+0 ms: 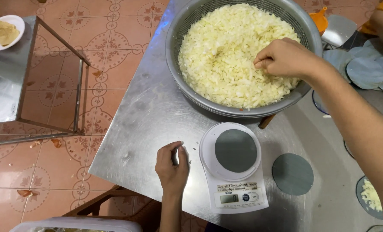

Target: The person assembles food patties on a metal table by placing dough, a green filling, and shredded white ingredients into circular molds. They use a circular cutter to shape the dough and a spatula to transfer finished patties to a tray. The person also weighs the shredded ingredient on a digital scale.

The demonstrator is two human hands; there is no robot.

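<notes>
The right hand [286,58] pinches chopped cabbage [226,51] in the bowl [178,51]. The left hand [172,165] rests curled, empty. The scale [236,169] disc beside it is bare.

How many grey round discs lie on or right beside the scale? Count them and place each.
2. One grey disc lies on the white scale's platform; another disc lies flat on the steel table to its right. Similar discs farther right are partly cut off.

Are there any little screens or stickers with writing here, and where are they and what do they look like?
Screen: small grey rectangle on the front of the white kitchen scale, near the table's front edge.
Label strip: thin pale band with dark print, just above the screen.
Buttons: two round ones, right of the screen.
No packages or signs show.
</notes>
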